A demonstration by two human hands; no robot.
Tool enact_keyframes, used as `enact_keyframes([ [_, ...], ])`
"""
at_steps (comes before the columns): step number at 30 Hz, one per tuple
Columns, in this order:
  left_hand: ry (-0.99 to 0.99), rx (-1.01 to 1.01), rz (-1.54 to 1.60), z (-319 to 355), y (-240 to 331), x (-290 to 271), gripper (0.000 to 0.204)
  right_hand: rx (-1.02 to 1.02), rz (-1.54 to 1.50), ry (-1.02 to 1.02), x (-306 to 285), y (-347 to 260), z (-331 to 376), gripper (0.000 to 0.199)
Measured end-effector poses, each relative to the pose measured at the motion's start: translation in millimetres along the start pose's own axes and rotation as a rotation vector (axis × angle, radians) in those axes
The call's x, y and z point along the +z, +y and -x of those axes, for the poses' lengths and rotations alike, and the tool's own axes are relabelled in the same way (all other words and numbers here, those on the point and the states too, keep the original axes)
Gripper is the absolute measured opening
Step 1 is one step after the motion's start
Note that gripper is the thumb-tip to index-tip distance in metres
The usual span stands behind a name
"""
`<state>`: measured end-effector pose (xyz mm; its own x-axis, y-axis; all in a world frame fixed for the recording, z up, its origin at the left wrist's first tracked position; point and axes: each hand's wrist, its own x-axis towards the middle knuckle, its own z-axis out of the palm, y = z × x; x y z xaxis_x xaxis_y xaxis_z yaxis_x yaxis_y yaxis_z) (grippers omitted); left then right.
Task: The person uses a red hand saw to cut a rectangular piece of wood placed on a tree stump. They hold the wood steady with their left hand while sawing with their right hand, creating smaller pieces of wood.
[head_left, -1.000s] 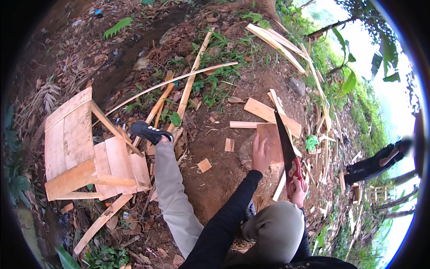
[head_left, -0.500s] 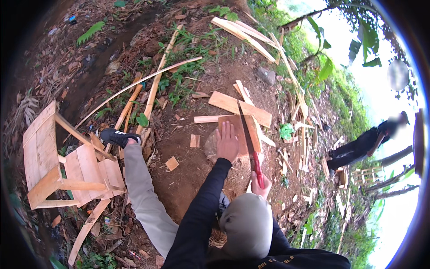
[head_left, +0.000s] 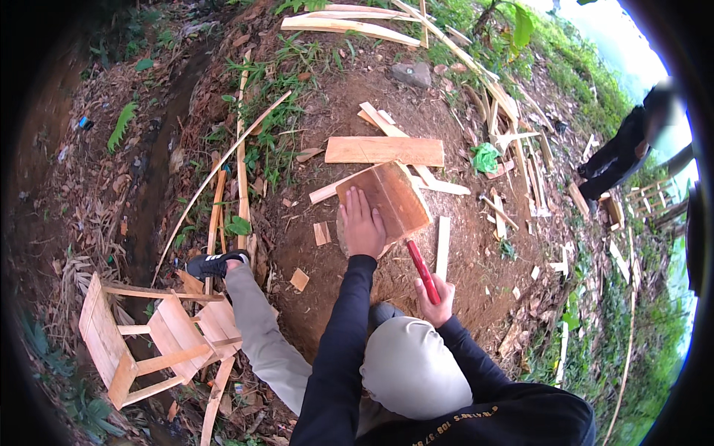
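My left hand (head_left: pixel 362 225) lies flat, fingers stretched out, on the near left part of a brown wooden board (head_left: pixel 375 197). The board rests tilted on what looks like a pale round stump (head_left: pixel 347 241), mostly hidden beneath it. My right hand (head_left: pixel 437 297) is wrapped round the red handle (head_left: pixel 422 269) of a long-bladed tool, at the board's near right edge. A thin line runs across the board in line with this handle; I cannot tell whether it is the blade seen edge-on. Just beyond lies a flat plank (head_left: pixel 384 151).
Small wood offcuts (head_left: pixel 299 279) and a narrow strip (head_left: pixel 443 247) lie close by on the dirt. A slatted wooden chair (head_left: pixel 175 338) stands at the left. A hammer (head_left: pixel 497 210), a green plastic bag (head_left: pixel 486 157) and long strips lie right. A person (head_left: pixel 621 149) stands farther right.
The tool's dark blade, seen broad over the board before, no longer shows broadside. The board appears turned, and its far plank looks level now. The whole view has shifted and rotated.
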<state>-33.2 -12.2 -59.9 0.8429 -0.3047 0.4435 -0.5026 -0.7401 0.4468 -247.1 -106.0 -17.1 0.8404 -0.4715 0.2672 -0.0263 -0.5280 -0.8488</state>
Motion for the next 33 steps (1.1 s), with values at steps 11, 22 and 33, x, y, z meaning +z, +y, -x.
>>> enact_keyframes([
  [11,0.002,0.005,-0.04,-6.3,1.9,0.9,0.056,0.065,-0.062,-0.027,-15.1,-0.1,25.3,0.013],
  [22,0.014,-0.011,-0.035,-10.5,1.6,1.5,0.055,0.06,-0.05,0.029,-14.9,10.6,26.2,0.028],
  [33,0.017,-0.003,0.006,-3.6,-3.0,1.3,0.056,0.11,-0.282,0.005,-14.1,-21.9,-4.1,0.041],
])
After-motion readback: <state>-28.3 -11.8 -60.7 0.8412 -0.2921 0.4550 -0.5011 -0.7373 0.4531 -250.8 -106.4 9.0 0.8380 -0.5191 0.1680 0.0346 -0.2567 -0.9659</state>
